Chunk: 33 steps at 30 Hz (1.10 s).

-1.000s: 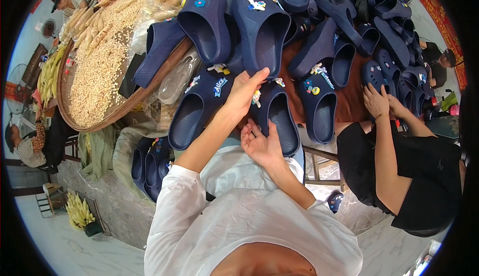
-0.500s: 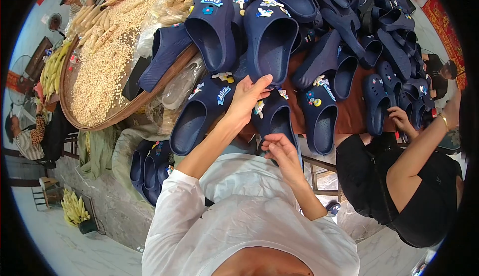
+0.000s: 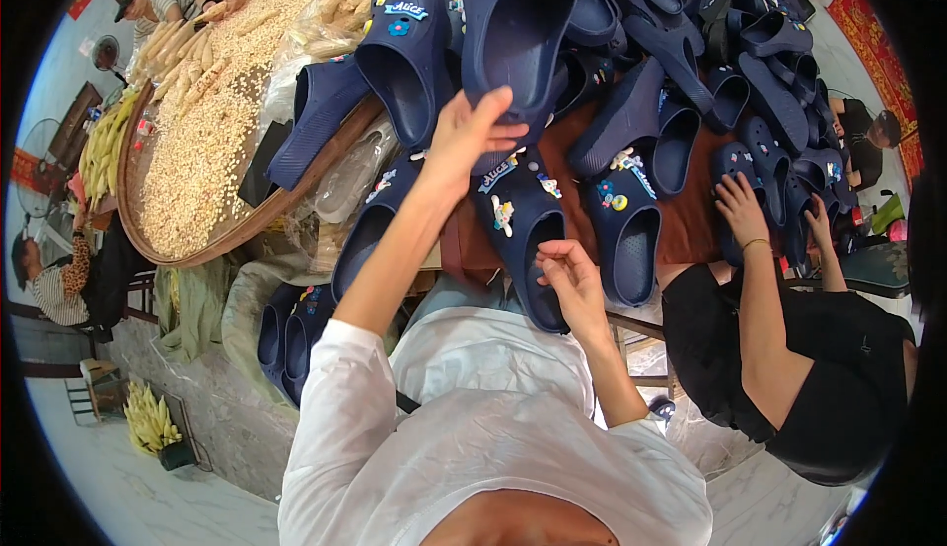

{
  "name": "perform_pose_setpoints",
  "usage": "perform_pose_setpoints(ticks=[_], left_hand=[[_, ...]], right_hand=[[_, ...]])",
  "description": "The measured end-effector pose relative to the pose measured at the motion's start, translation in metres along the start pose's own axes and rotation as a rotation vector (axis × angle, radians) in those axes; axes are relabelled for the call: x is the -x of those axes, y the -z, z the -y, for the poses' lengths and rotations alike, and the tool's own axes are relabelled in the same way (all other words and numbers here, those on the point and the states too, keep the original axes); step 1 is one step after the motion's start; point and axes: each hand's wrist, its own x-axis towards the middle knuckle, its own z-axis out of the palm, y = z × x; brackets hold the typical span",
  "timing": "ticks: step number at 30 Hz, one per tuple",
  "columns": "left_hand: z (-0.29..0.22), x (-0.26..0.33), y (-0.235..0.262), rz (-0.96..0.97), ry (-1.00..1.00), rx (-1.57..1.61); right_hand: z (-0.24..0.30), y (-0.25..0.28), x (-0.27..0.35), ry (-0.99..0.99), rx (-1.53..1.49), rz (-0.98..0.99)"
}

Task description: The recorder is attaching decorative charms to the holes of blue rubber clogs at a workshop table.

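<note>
Upward and away from me the single upper clog [image 3: 518,38] has shifted, its heel end held in my left fingers [image 3: 508,133]. Left of them, one round tray [image 3: 212,252] carries corn kernels [image 3: 192,176] and several cobs [image 3: 192,77]; nearer me on that side, one sack [image 3: 242,314] holds at least two clogs [image 3: 279,334], and one dark tub [image 3: 178,454] bears corn ears [image 3: 150,418]. My left arm [image 3: 390,240] reaches forward; my right fingers [image 3: 569,249] curl narrowly over one lower clog [image 3: 513,225], just below the left ones; whether touching, I cannot tell.
</note>
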Motion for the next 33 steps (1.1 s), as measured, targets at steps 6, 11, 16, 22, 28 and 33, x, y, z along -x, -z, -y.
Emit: perform_pose_setpoints(ticks=[6, 11, 16, 22, 28, 33], left_hand=[[0.022, -0.056, 0.02, -0.027, 0.024, 0.168], [0.046, -0.068, 0.018, -0.187, 0.176, 0.403], [0.042, -0.075, 0.008, -0.252, 0.206, 0.564], [0.032, -0.067, 0.003, -0.278, 0.278, 0.573], [0.03, -0.035, 0.004, -0.324, 0.286, 0.508], [0.054, 0.042, -0.005, -0.27, -0.077, 0.126]], right_hand=[[-0.008, 0.0, 0.001, 0.021, 0.07, 0.023], [-0.005, 0.002, -0.004, 0.049, 0.16, 0.029], [0.004, 0.001, -0.009, 0.059, 0.135, -0.006], [0.009, 0.0, -0.019, 0.302, 0.651, -0.226], [0.004, -0.002, -0.039, 0.322, 0.7, -0.305], [-0.011, 0.018, -0.046, 0.339, 0.571, -0.235]])
